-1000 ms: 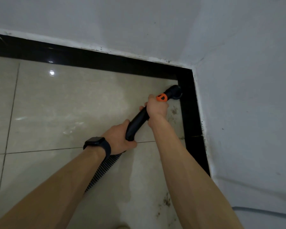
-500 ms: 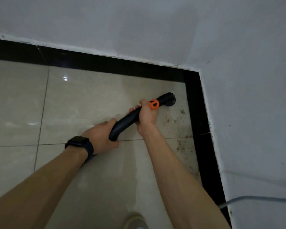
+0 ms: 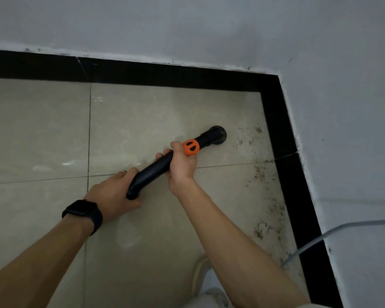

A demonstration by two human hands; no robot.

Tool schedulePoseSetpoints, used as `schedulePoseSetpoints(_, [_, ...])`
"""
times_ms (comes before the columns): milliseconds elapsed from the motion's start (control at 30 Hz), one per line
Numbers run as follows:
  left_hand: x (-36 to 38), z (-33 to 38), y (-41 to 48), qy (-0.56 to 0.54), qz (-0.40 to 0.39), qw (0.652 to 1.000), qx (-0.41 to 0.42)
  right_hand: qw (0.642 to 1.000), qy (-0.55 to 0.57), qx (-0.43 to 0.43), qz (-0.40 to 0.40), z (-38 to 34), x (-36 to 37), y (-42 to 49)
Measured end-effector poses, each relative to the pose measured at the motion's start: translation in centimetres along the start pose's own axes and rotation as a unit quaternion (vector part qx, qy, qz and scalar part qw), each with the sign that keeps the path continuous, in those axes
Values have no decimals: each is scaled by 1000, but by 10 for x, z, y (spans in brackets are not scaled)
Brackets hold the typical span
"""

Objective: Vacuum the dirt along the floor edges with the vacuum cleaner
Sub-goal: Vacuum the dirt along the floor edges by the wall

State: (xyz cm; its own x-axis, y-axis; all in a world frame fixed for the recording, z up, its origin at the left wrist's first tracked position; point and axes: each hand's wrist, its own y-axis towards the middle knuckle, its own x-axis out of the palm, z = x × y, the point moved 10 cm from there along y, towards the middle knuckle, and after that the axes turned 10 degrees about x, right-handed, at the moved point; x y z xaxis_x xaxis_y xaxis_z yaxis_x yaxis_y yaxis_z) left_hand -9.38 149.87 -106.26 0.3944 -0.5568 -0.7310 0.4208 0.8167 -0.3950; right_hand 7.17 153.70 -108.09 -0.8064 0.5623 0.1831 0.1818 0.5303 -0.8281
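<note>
Plastic tubing fills both grips. The black vacuum wand (image 3: 156, 172) looks stiff and hollow, and I judge it light enough to steer with the wrists. Being smooth, it may twist unless it is held at two places. It lies slanted low over the beige floor tile (image 3: 42, 130), with its round nozzle (image 3: 217, 135) down at the tile. The nozzle sits just left of the nearest specks and apart from the black border strip (image 3: 282, 141) under the wall.

My right grip (image 3: 181, 165) is clenched round the tube directly behind the orange collar (image 3: 190, 147), fingers wrapped fully, which is the place for aiming. My left grip (image 3: 113, 194), with a black watch (image 3: 82, 211) on its wrist, is closed over the bent rear end of the wand, which is the place for pushing and for taking the hose's drag.

Dirt (image 3: 260, 174) is scattered along the right-hand edge beside the strip, from near the nozzle back towards a grey cable (image 3: 320, 236) that crosses the strip. The nozzle's rigid rim calls for a flat, light pass, since pressing hard would likely scatter the crumbs.
</note>
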Motion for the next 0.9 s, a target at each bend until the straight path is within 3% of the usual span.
schedulePoseSetpoints(433, [20, 39, 31, -40, 8, 999, 15, 997, -33, -35, 57, -40, -34, 13])
schedulePoseSetpoints(900, [26, 78, 78, -25, 45, 998, 44, 997, -29, -39, 66, -89, -64, 39])
